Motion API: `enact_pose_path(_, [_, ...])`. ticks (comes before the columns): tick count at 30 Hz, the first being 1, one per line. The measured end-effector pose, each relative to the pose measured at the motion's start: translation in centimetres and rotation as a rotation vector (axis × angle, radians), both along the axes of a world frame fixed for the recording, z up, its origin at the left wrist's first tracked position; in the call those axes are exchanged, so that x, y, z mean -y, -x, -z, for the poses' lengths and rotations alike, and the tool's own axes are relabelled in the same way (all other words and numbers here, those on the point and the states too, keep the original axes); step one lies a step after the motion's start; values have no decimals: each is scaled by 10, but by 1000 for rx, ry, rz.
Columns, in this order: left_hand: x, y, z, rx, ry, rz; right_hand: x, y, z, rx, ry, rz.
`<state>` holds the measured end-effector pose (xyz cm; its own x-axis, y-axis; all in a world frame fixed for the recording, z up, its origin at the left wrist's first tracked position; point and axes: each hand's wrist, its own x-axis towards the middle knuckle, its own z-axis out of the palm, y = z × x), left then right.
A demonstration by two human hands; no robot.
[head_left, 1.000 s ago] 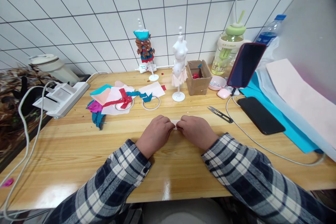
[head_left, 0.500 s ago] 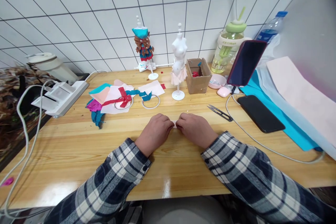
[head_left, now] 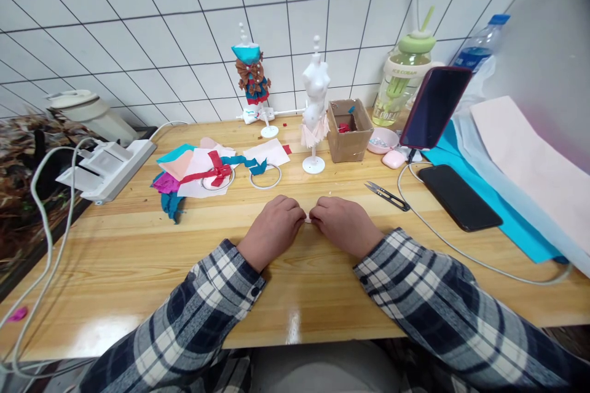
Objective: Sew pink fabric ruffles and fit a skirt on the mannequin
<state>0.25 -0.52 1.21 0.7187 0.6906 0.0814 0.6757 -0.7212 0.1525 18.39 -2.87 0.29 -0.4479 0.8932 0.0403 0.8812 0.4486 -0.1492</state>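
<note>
Lower left and lower right of the frame, here come my plaid sleeves (head_left: 193, 307), angled in over the wooden table (head_left: 295, 295), and just below centre are the hands! My left hand (head_left: 274, 230), fingers curled, has thumb and fingertips pinched together at one side of a small pale piece (head_left: 308, 219); my right hand (head_left: 343, 227) pinches the other side, the two nearly meeting. Only a sliver of that piece shows between the fingertips, mid-frame, so I can't tell its full shape. Right of centre, the thread snips (head_left: 387, 196) lie near my right hand, with a dark phone (head_left: 461, 196) flat beyond them. Left of centre, a heap of coloured scraps (head_left: 198, 169), and two white rings (head_left: 266, 188) with red and teal strips by them. Farther up, around centre, a white mannequin (head_left: 316, 83) wears a pale pink skirt (head_left: 314, 133), a cardboard box (head_left: 349, 144) just to its right. Deeper, upper centre-left, a dressed mannequin (head_left: 251, 80) in turquoise, brown and red, and behind everything, across the top, the tiled wall (head_left: 193, 31)!
</note>
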Motion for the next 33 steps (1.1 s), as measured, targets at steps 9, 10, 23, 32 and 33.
enact_pose_path(9, [0,1,4,-73,-39,-13,-1,-2,1,-30,17,30])
enact_pose_path(10, [0,1,4,-78,-45,-11,-2,-2,0,-26,23,32])
enact_pose_path(23, [-8,6,1,-65,-121,63,-2,-6,-8,-63,50,9])
enact_pose_path(32, [-1,4,-4,-57,-161,85,1,-3,-3,-192,-139,-75])
enact_pose_path(33, [0,4,-4,-56,-159,84,1,-3,-2,-189,-143,-79])
